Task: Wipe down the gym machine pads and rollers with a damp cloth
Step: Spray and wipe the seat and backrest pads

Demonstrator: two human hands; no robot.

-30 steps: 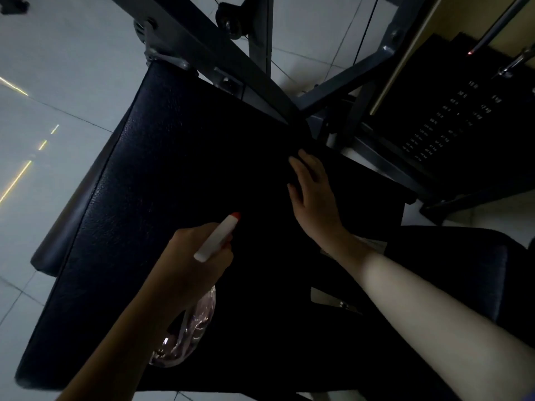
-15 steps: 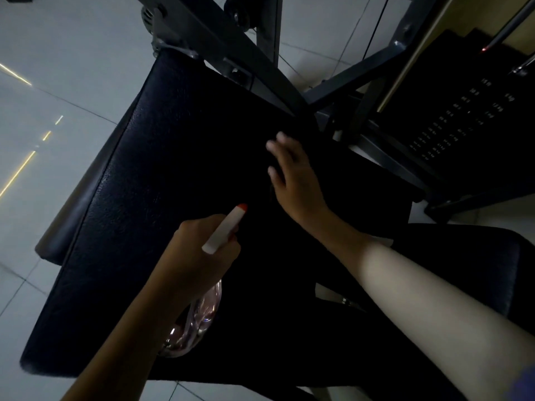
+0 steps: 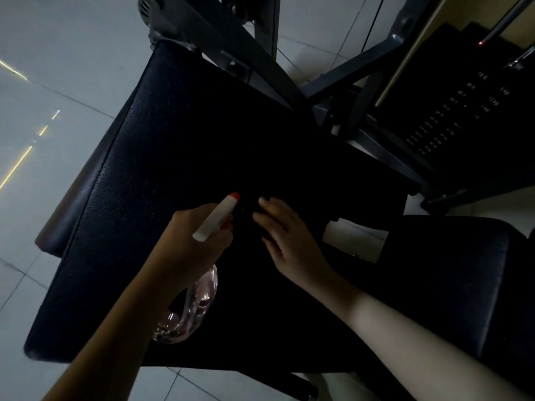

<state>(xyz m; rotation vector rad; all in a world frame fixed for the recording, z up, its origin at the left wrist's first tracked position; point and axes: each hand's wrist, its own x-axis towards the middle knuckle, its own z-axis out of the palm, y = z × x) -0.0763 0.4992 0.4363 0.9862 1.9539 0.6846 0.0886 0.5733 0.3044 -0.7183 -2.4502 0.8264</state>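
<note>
Left grip clutching spray bottle, right grip flat on pad, slid nearer

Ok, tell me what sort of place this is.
Most likely a gym floor: a black padded bench on a grey steel frame, with a numbered weight stack beside it, all standing on pale floor tiles.

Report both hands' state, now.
Left hand: holding the spray bottle.
Right hand: open, flat on the black pad; any cloth beneath is too dark to tell.
</note>
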